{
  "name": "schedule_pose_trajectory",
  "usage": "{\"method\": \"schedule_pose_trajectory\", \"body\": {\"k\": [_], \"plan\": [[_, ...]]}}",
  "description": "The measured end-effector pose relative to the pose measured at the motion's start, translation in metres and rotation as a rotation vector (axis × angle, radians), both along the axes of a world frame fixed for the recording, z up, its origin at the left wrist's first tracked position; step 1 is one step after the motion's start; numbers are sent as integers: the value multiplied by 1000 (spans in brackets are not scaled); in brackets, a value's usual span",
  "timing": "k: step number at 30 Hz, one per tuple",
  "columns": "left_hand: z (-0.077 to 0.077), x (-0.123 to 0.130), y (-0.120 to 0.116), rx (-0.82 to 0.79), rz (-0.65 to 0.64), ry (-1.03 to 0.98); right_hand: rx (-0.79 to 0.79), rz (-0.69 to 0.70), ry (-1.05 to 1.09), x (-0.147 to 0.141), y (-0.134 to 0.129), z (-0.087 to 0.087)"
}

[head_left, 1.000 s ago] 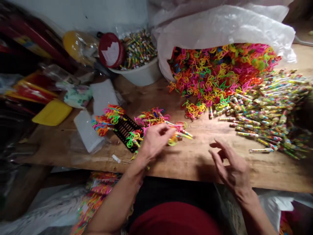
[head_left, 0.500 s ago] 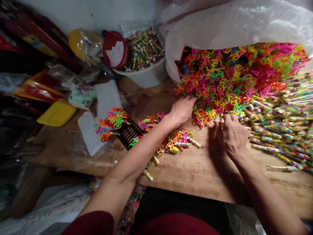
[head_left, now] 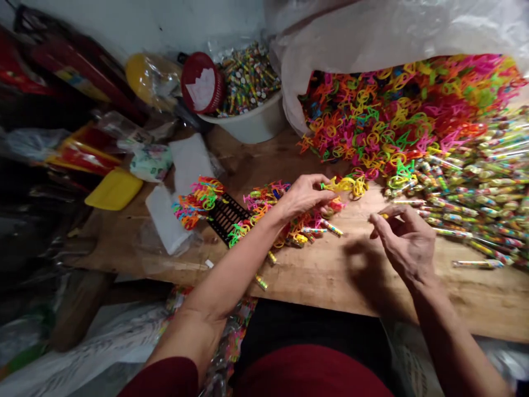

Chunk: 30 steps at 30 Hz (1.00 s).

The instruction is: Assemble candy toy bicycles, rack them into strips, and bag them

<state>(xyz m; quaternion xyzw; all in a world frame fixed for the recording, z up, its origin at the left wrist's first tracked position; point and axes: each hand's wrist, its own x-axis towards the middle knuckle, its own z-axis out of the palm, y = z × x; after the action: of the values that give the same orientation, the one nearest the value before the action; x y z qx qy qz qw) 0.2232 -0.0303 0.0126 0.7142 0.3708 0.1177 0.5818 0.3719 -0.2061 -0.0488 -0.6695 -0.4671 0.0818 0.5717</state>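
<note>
My left hand (head_left: 308, 194) is closed on some colourful plastic pieces (head_left: 351, 186), yellow ones among them, over the middle of the wooden table. My right hand (head_left: 407, 237) is raised above the table, thumb and fingertips pinched on a small candy tube (head_left: 384, 215), mostly hidden by the fingers. Beyond my hands spreads a big heap of bright plastic rings and shapes (head_left: 372, 121). Many candy tubes (head_left: 475, 204) lie in a pile on the right. Below my left wrist, more plastic pieces and tubes sit by a black slotted rack (head_left: 227, 216).
A white tub (head_left: 256, 118) of small tubes stands at the back, with a red basket (head_left: 202, 82) on its edge. White plastic sacking (head_left: 355, 38) covers the heap's rear. A yellow scoop (head_left: 114, 189) and white packets (head_left: 167, 220) lie left.
My left hand has drawn back from the heap with plastic pieces. My right hand has lifted off the edge of the tube pile, turned, and come nearer to me with a small tube.
</note>
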Motion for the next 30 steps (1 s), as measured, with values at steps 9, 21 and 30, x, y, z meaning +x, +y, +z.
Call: {"method": "schedule_pose_trajectory", "body": {"k": [9, 21, 30], "plan": [[-13, 16, -38, -293, 120, -134, 155, 49, 456, -23, 9, 0], [-11, 8, -75, -796, -76, -283, 184, 26, 348, -20, -25, -13], [-13, 9, -84, -988, 119, -320, 316, 5, 430, -36, -25, -17]]}}
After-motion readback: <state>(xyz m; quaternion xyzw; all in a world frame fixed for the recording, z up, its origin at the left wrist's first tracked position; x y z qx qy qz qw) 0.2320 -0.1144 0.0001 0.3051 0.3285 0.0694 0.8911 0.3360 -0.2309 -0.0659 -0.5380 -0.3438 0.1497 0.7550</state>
